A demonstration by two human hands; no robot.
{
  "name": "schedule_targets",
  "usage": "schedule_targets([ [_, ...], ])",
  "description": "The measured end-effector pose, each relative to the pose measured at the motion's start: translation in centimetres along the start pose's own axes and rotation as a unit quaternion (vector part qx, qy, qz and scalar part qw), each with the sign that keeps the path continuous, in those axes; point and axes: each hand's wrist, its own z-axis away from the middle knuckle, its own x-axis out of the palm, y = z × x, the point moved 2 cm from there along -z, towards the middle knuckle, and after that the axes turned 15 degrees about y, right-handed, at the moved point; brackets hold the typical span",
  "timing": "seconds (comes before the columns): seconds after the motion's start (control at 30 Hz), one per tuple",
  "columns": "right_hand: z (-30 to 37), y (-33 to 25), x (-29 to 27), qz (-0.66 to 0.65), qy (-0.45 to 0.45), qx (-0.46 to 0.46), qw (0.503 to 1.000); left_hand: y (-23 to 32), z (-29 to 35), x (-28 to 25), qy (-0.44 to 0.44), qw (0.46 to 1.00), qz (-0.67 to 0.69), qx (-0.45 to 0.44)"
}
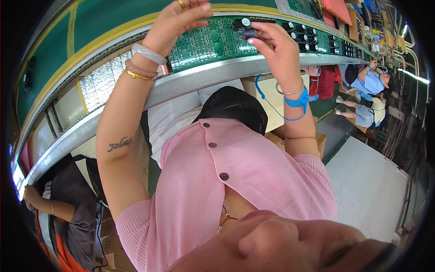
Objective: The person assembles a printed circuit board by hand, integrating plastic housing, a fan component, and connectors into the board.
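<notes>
A green circuit board panel (206,43) lies in the metal-edged conveyor in front of me. Thumb and forefinger of my right hand (278,43) pinch a small black cylindrical capacitor (249,33) just above the board. Right beside it, a black capacitor with a white top (245,21) appears to stand on the board. Over the board's left part is my left hand (183,18), its fingers apart and nothing visible in them; the top edge of the view cuts it off. A blue wrist strap (301,99) with a cord circles my right wrist.
More boards with several black capacitors (302,36) run along the conveyor to the right. The conveyor's metal rail (213,77) passes between me and the boards. A co-worker's arm (50,206) shows at lower left; people in blue (369,79) are at far right.
</notes>
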Motion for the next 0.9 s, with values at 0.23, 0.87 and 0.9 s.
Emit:
schedule_targets([
  [0.23,0.7,2.1,-0.5,0.228,-0.033,-0.07,0.971,0.5,-0.6,-1.0,0.002,0.999,0.052,-0.014],
  [0.87,-1.2,2.9,1.5,0.313,-0.099,-0.174,0.928,0.2,-0.4,-0.9,-0.009,0.997,0.065,-0.027],
  [0.9,-1.2,2.8,1.6,0.312,-0.096,-0.175,0.929,-0.5,-1.1,-1.2,-0.008,0.998,0.065,-0.027],
])
